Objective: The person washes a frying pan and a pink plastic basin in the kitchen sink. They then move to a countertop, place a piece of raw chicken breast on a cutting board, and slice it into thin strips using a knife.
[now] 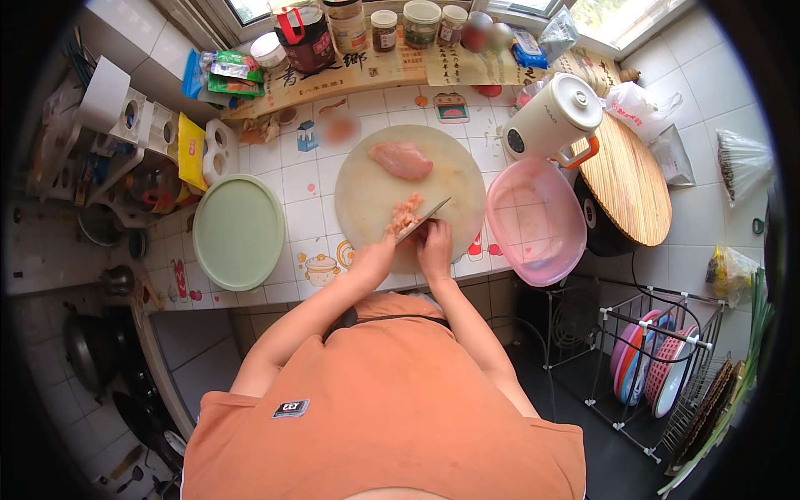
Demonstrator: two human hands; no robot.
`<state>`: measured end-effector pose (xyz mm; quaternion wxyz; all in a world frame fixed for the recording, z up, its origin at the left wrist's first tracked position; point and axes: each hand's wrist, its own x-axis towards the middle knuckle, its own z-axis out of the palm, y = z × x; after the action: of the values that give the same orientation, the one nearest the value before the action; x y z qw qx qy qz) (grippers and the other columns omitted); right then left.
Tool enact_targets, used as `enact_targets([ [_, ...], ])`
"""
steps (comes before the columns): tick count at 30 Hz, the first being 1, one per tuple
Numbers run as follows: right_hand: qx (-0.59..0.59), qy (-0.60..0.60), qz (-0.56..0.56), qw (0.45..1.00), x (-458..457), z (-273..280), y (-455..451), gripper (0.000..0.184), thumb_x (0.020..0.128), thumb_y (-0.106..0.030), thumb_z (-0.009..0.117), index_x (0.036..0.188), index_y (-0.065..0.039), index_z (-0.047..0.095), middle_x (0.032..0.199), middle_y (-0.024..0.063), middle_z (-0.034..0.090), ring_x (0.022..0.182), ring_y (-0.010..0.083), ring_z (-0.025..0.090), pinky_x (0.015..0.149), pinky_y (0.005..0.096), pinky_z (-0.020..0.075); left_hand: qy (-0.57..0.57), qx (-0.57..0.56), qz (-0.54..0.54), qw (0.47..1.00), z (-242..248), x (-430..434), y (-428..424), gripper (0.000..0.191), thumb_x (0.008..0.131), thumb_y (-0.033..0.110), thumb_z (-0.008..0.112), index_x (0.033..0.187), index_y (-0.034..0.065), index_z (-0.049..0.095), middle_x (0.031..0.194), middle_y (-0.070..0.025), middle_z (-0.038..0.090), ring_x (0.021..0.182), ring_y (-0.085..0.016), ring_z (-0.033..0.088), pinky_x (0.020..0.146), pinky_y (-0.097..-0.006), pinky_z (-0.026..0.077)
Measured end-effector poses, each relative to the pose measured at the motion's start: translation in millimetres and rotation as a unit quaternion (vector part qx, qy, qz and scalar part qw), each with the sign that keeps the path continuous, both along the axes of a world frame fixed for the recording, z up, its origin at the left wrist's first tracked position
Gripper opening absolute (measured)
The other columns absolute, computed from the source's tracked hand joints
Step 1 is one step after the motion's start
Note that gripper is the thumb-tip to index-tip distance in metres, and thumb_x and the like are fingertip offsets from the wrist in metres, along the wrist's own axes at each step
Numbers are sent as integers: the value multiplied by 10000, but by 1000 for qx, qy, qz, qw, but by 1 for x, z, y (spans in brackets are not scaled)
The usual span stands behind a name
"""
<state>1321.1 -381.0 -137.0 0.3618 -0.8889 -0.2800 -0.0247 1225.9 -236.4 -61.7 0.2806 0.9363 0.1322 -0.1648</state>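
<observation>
My left hand (375,259) grips a kitchen knife (425,220), its blade slanting up and right over the round cutting board (359,194). Close beside the blade, my right hand (435,247) has its fingers bent down toward the board; what lies beneath them is hidden. Small cut pieces of raw meat (405,212) are heaped along the blade's left side. A larger whole piece of pale raw meat, likely chicken breast (401,160), lies farther back on the board.
A pink plastic basin (537,219) stands right of the board, near a white electric kettle (553,115) and a black pot under a slatted wooden lid (628,181). To the left lies a green round lid (239,232). Jars (420,25) line the windowsill. The tiled counter's edge (281,299) runs before me.
</observation>
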Motion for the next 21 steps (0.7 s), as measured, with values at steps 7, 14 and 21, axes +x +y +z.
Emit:
enact_targets([
  [7, 1, -17, 12, 1000, 3, -4, 4, 217, 734, -18, 651, 943, -2, 595, 981, 176, 572, 959, 386, 526, 863, 462, 457, -31, -36, -5, 999, -18, 18, -2, 436, 853, -28, 456, 1288, -33, 434, 898, -278, 676, 825, -477, 649, 712, -554, 505],
  [14, 29, -24, 38, 999, 6, 3, -2, 191, 734, -7, 676, 911, -17, 604, 981, 143, 601, 939, 361, 553, 828, 446, 469, -234, -76, 56, 968, -71, 70, -9, 403, 891, 23, 502, 1291, -22, 477, 1188, -271, 560, 953, -455, 624, 804, -500, 501],
  [21, 46, -5, -13, 999, -1, 20, -13, 236, 749, -63, 717, 953, -52, 600, 1032, 102, 599, 992, 334, 540, 845, 436, 441, -133, -125, 99, 978, -41, 11, 18, 157, 938, 92, 538, 1072, 11, 550, 807, -267, 640, 774, -462, 620, 670, -512, 471],
])
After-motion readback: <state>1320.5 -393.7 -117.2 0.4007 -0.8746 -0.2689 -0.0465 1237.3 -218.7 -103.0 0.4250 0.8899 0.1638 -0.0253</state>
